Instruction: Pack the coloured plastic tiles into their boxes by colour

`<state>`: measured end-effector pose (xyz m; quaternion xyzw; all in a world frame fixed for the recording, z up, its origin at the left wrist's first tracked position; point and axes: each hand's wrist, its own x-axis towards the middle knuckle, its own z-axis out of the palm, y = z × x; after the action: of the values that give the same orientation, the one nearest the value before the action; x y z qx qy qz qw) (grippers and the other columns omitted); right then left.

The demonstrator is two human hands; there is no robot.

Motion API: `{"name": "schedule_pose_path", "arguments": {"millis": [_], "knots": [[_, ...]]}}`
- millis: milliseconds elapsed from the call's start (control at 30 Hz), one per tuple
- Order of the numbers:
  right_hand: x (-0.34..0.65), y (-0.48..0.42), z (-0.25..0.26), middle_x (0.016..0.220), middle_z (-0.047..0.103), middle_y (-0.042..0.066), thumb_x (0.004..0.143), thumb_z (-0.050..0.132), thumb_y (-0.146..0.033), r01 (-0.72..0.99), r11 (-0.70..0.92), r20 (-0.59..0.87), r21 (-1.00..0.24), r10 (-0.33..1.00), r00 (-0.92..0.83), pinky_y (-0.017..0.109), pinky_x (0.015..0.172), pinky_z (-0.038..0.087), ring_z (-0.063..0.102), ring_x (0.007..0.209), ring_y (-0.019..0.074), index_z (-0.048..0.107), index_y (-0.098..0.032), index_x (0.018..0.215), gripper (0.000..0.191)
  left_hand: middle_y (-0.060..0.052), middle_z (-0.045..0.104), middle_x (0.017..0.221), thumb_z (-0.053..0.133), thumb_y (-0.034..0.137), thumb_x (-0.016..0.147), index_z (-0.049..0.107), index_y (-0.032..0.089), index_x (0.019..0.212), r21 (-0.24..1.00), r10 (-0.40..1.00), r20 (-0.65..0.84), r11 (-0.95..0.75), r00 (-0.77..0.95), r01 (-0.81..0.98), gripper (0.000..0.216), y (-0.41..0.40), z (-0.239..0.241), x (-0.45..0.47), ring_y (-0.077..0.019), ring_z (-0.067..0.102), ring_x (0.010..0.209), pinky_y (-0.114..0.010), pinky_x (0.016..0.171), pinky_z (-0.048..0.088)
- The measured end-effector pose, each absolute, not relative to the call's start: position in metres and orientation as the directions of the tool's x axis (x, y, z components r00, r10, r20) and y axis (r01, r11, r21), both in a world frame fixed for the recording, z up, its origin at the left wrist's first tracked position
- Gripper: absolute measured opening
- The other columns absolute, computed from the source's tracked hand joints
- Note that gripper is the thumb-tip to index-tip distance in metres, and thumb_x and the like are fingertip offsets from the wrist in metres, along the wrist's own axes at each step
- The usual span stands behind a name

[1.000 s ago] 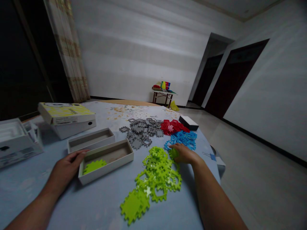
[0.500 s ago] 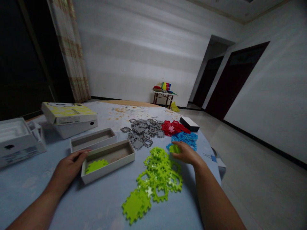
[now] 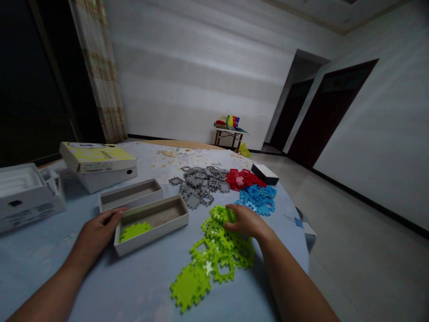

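Note:
My left hand (image 3: 98, 237) grips the left end of a shallow light-coloured box (image 3: 167, 224), thumb and fingers at its rim. Inside that box lies a lime-green notched plastic piece (image 3: 136, 230). At the far right part of a heap of lime-green interlocking pieces (image 3: 214, 243) is my right hand (image 3: 246, 220), fingers curled with a green piece under the fingertips. That piece is mostly hidden by the hand. Some green pieces are solid plates, others open frames. Just beyond the right hand is a pile of blue pieces (image 3: 258, 199).
Grey pieces (image 3: 197, 181) and red pieces (image 3: 243, 179) lie farther back, with a black-and-white box (image 3: 264, 174) beside them. A second shallow box (image 3: 130, 195) stands behind the first. At left are a yellow-lidded box (image 3: 100, 163) and a white box (image 3: 28, 197).
My right hand has moved left and nearer, from beside the blue pile onto the green heap, with its green piece. My left hand stays on the box.

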<state>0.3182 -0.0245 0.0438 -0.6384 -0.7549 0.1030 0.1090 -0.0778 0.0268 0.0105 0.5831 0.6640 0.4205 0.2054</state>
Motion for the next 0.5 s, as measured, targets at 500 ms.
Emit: {"name": "schedule_pose_path", "arguments": {"millis": [500], "knots": [[0.301,-0.019,0.059,0.121,0.053,0.012,0.07,0.058,-0.034,0.841,0.31,0.298,-0.444,0.936,-0.188,0.038,0.091,0.038,0.051,0.109,0.024,0.037,-0.018,0.13,0.066,-0.005,0.071,0.085,0.05,0.048,0.065,0.068,0.016,0.083,0.864,0.948,0.222,-0.083,-0.228,0.497,0.041,0.025,0.008,-0.074,-0.0216,0.063,0.077,-0.027,0.067,0.049]]}}
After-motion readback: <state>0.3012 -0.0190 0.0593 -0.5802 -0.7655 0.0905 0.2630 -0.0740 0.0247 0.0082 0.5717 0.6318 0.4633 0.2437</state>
